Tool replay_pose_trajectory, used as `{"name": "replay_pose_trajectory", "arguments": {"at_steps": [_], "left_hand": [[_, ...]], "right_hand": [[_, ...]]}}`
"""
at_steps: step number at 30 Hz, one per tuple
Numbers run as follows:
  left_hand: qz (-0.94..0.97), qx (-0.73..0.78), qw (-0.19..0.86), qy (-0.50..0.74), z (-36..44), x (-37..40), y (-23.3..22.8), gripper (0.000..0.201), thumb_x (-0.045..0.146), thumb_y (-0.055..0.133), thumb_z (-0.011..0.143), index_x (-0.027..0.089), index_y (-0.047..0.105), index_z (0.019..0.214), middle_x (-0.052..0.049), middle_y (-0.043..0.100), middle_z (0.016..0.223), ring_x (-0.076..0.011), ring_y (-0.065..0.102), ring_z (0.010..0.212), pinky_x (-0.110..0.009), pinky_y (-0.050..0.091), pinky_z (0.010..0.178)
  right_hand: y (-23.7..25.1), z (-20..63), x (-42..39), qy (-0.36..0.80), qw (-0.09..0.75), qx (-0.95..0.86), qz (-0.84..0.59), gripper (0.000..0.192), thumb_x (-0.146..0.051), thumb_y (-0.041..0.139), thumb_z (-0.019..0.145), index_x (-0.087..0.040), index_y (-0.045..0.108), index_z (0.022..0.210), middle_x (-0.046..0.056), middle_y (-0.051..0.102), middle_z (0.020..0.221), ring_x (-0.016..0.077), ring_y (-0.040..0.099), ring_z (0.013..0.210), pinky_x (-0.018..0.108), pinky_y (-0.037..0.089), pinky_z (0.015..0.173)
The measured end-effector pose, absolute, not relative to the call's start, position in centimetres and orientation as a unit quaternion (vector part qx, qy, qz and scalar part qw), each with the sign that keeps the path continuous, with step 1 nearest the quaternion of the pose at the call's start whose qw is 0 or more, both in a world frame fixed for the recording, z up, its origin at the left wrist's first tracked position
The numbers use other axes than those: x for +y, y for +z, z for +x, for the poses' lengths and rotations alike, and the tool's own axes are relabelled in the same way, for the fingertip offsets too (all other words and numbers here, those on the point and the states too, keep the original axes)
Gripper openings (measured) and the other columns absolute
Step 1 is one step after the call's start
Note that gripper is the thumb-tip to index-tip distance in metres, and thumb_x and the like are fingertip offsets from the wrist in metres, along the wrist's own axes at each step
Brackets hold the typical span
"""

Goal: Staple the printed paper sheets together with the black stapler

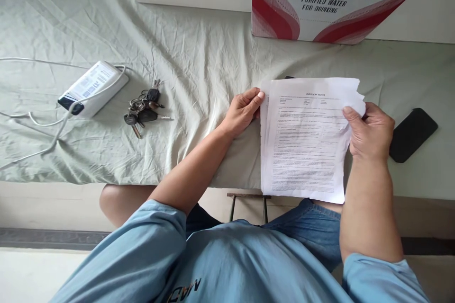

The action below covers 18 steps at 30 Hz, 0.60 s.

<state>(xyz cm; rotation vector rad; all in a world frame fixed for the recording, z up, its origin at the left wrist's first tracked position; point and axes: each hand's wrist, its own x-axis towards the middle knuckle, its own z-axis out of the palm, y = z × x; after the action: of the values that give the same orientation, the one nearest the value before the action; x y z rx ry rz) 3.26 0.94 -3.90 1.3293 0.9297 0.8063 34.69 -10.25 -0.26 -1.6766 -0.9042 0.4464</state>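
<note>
Several printed paper sheets (pixel 305 142) are held up in a stack over the front edge of the cloth-covered table. Small text fills the top page, and its right edge is torn and uneven near the upper corner. My left hand (pixel 243 111) pinches the upper left edge, thumb on the front and fingers behind. At the upper right, my right hand (pixel 371 128) grips the paper with its thumb pressed on the front. The fingers behind the sheets are hidden. Just right of that hand lies a black phone-like slab (pixel 413 135). A small dark object (pixel 289 77) peeks out behind the top edge.
A wrinkled pale green cloth (pixel 199 57) covers the table. To the left lie a white power-bank-like box (pixel 95 87) with white cables (pixel 53 144) and a bunch of keys (pixel 145 109). A red and white water carton (pixel 320 4) stands at the back right.
</note>
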Motion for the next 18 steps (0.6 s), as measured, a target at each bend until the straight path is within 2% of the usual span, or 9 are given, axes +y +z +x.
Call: {"name": "replay_pose_trajectory", "arguments": {"at_steps": [5, 9, 13, 15, 18], "left_hand": [[0.552, 0.405, 0.620, 0.384, 3.5, 0.7, -3.8, 0.080, 0.104, 0.061, 0.096, 0.024, 0.060, 0.086, 0.000, 0.052, 0.076, -0.0132, 0.055, 0.066, -0.031, 0.051, 0.061], [0.587, 0.380, 0.650, 0.298, 3.2, 0.4, -2.6, 0.087, 0.110, 0.063, 0.087, 0.023, 0.068, 0.085, -0.002, 0.058, 0.069, -0.0187, 0.065, 0.071, -0.034, 0.055, 0.064], [0.619, 0.387, 0.625, 0.277, 3.0, 0.2, -1.6, 0.094, 0.115, 0.052, 0.086, 0.024, 0.052, 0.064, -0.003, 0.049, 0.062, -0.0175, 0.056, 0.065, -0.038, 0.049, 0.062], [0.609, 0.392, 0.621, 0.300, 3.0, 0.3, -1.8, 0.095, 0.116, 0.050, 0.087, 0.024, 0.047, 0.062, -0.002, 0.045, 0.061, -0.0153, 0.049, 0.062, -0.037, 0.045, 0.060], [0.578, 0.389, 0.648, 0.306, 3.0, 0.7, -2.9, 0.093, 0.115, 0.053, 0.086, 0.025, 0.047, 0.063, -0.001, 0.045, 0.062, -0.0136, 0.045, 0.059, -0.036, 0.039, 0.054]], "right_hand": [[-0.3, 34.3, -10.2, 0.146, 0.549, -0.404, -0.717, 0.036, -0.052, 0.094, 0.077, -0.022, 0.085, 0.093, 0.000, 0.071, 0.078, 0.0208, 0.059, 0.077, 0.040, 0.055, 0.081], [-0.3, 34.0, -10.3, 0.132, 0.558, -0.406, -0.711, 0.034, -0.049, 0.094, 0.077, -0.021, 0.085, 0.094, -0.001, 0.071, 0.078, 0.0198, 0.059, 0.076, 0.039, 0.054, 0.081], [0.1, 33.9, -10.4, 0.115, 0.545, -0.415, -0.719, 0.034, -0.052, 0.092, 0.081, -0.020, 0.086, 0.092, -0.001, 0.069, 0.076, 0.0194, 0.059, 0.075, 0.038, 0.052, 0.078], [0.1, 34.2, -10.5, 0.109, 0.551, -0.418, -0.714, 0.033, -0.051, 0.093, 0.082, -0.019, 0.087, 0.091, 0.000, 0.072, 0.076, 0.0187, 0.059, 0.074, 0.037, 0.051, 0.076], [-0.2, 35.0, -10.4, 0.098, 0.565, -0.419, -0.704, 0.033, -0.050, 0.093, 0.082, -0.019, 0.088, 0.091, 0.001, 0.075, 0.079, 0.0188, 0.061, 0.074, 0.037, 0.052, 0.076]]}}
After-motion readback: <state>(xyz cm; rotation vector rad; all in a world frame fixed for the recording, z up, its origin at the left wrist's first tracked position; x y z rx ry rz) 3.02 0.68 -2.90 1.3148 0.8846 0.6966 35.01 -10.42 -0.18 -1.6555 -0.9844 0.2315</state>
